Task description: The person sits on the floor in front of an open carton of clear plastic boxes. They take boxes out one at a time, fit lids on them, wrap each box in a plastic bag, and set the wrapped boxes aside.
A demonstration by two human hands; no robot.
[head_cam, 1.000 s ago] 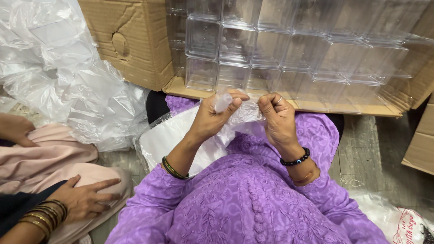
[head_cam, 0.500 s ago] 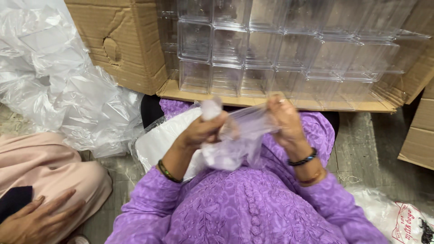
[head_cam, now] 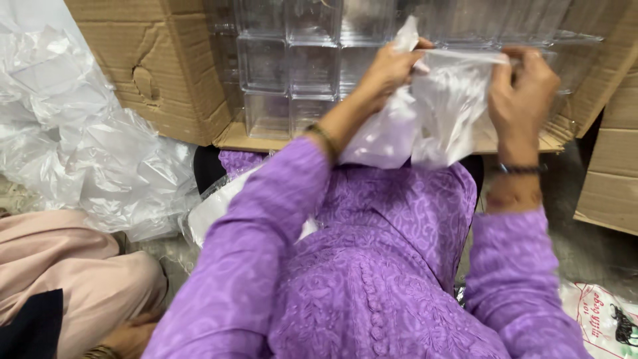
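Both hands up, clear plastic bag (head_cam: 438,110) stretched between them.

My left hand (head_cam: 389,66) is closed, pinching the bag's top edge at one corner; my right hand (head_cam: 525,83) grips the opposite corner, fingers curled over the rim. The bag hangs below both hands, over my purple lap. Just beyond my hands sits a cardboard box (head_cam: 159,73) stacked with clear plastic containers (head_cam: 286,66). Crumpled plastic sheeting (head_cam: 86,153) lies well off to my left.
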